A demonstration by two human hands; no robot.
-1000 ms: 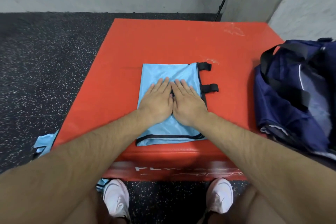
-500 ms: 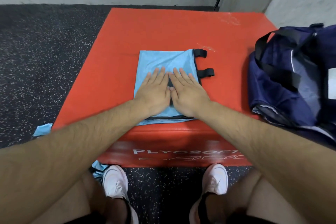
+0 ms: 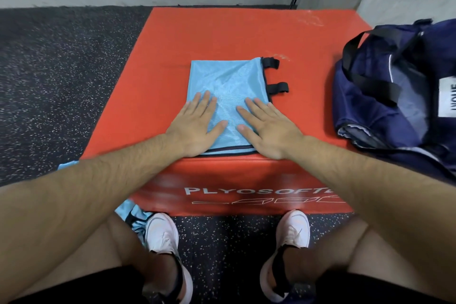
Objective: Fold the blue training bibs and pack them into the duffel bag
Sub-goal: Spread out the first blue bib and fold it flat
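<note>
A folded light-blue training bib (image 3: 227, 81) lies flat on top of the red soft plyo box (image 3: 222, 32), about midway between its left and right edges, its black-trimmed hem at the near edge. Two black straps (image 3: 277, 87) stick out from the bib's right side onto the red surface.

Both hands press down on the near half of the bib, palms flat and fingers straight, grasping nothing. The left hand (image 3: 195, 128) covers the bib's near left part, its heel partly on the box top. The right hand (image 3: 267, 131) covers the near right part, its outer side reaching past the bib's right edge. A strip of blue fabric shows between the two thumbs.

A navy duffel bag (image 3: 365, 116) sits at the box's right edge, well apart from the bib, its mouth open with pale lining and a white label (image 3: 447, 103) showing; black handles arch over it.

More light-blue bib fabric (image 3: 128, 212) lies on the speckled rubber floor (image 3: 61, 69) by the box's near left corner, just beside the left white shoe (image 3: 161, 234).
</note>
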